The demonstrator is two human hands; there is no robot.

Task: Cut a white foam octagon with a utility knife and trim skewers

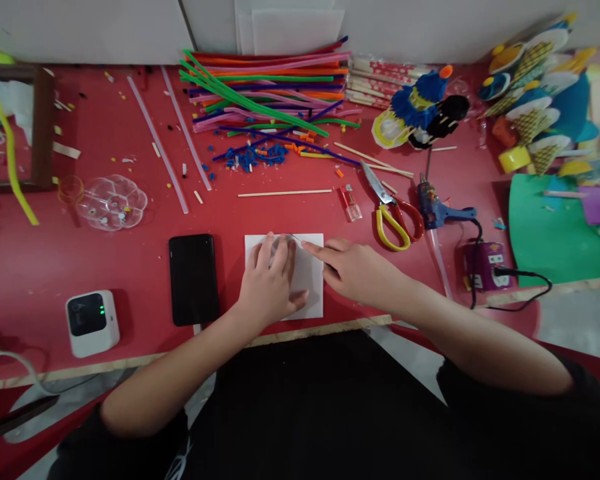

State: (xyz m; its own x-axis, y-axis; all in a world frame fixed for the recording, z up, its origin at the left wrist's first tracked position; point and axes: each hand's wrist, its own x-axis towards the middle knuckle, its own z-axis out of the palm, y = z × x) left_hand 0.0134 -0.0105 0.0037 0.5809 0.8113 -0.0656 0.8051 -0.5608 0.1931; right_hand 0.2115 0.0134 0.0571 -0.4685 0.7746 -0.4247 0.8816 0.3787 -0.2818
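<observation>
A square of white paper (310,293) lies on the red table close to its front edge. My left hand (271,280) rests flat on the paper, fingers spread toward the sheet's far edge. At the right side of the sheet, my right hand (353,270) is closed, with its index finger stretched forward. A thin, dark, pointed tool (295,237) shows past that fingertip near the paper's top edge; most of it is hidden in the hand, so its kind is unclear. Right of this hand lie scissors (386,200) with one yellow and one red handle.
Colourful pipe cleaners (270,87) are heaped at the back. A black phone (194,280) and a white device (92,323) lie to the left. A glue gun (437,207) stands near a purple power block (487,265) on the right. A thin wooden stick (285,193) lies beyond the paper.
</observation>
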